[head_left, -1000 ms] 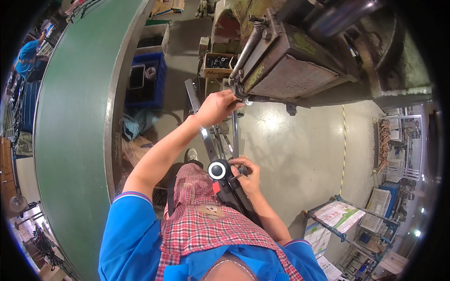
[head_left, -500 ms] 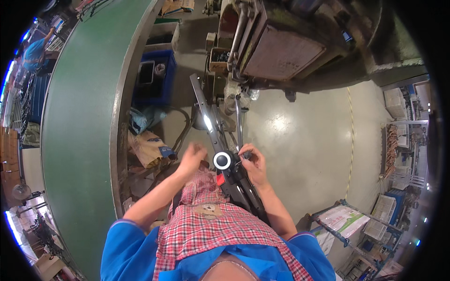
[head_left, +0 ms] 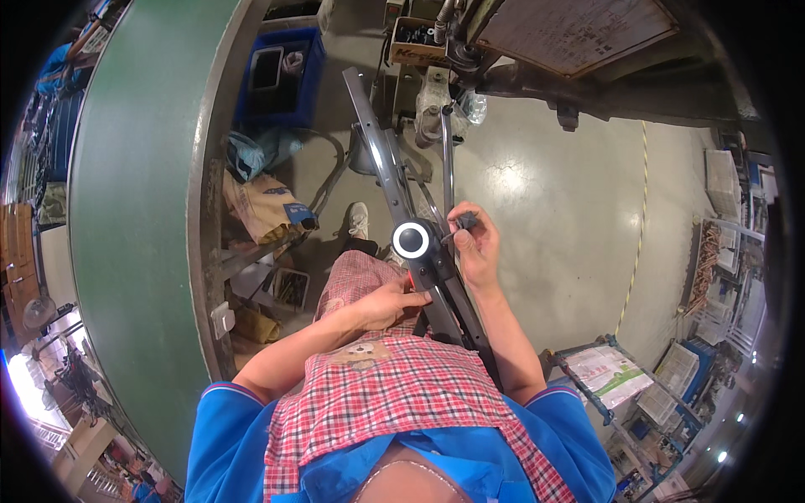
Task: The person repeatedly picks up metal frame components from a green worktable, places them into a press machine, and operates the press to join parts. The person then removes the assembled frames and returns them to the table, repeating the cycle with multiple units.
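Observation:
A black folding metal frame (head_left: pixel 379 151) leans across my lap, with long tubes running away from me. At its joint sits a round cap (head_left: pixel 410 241) with a white ring. My left hand (head_left: pixel 390 305) grips the frame just below this joint, thumb on the tube and the other fingers partly hidden. Beside the joint on the right, my right hand (head_left: pixel 478 251) pinches a small black plastic piece (head_left: pixel 466 220) next to a thin shiny tube (head_left: pixel 448 168). A bit of red shows on the frame near my left hand.
A green-topped table (head_left: pixel 142 210) runs along my left. Beyond the frame stand a blue crate (head_left: pixel 281 75), a carton of small dark parts (head_left: pixel 419 44) and a heavy machine (head_left: pixel 579 33). A paper sack (head_left: pixel 264 205) lies under the table edge. A rack (head_left: pixel 604 373) stands at the right.
My left hand has come from beside the frame onto it, below the joint. My right hand stays by the joint with the black piece. The view has shifted, showing a shoe and less machine.

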Demonstrator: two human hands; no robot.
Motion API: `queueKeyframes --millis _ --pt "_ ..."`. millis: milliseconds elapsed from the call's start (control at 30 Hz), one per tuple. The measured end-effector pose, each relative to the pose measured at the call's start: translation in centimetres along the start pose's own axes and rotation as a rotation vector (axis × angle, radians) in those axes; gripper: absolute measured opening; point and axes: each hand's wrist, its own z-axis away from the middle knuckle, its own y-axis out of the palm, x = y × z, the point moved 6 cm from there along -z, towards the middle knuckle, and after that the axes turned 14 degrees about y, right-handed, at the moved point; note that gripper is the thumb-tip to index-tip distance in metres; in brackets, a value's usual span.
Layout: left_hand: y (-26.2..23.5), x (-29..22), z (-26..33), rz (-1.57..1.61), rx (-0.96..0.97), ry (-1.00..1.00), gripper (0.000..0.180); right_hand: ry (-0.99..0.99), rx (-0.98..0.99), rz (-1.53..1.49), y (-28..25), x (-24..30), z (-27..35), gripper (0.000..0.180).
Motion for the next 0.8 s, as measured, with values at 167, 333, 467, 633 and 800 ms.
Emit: queueKeyframes --millis 167,333,467,633,800 --pt "2.4 -3.3 1.8 -0.254 -0.019 0.1 0.04 0.057 -0.049 0.077 -0.6 -0.2 -0.3 0.039" --pt "1.8 -2.6 2.2 -0.361 0.075 0.284 0.043 0.087 -0.092 0.12 -0.8 0.4 -2.6 0.034" --pt "4.0 -3.5 2.1 -0.411 0.174 0.303 0.043 0.045 -0.19 0.106 -0.4 1.4 -6.2 0.032" --pt "6.0 -3.9 1.8 -0.479 0.189 0.29 0.046 0.053 -0.366 0.117 -1.0 2.5 -9.9 0.031" --pt "6.4 -3.7 0.6 -0.488 0.247 0.279 0.047 0.063 -0.463 0.097 -2.5 2.9 -14.8 0.027"
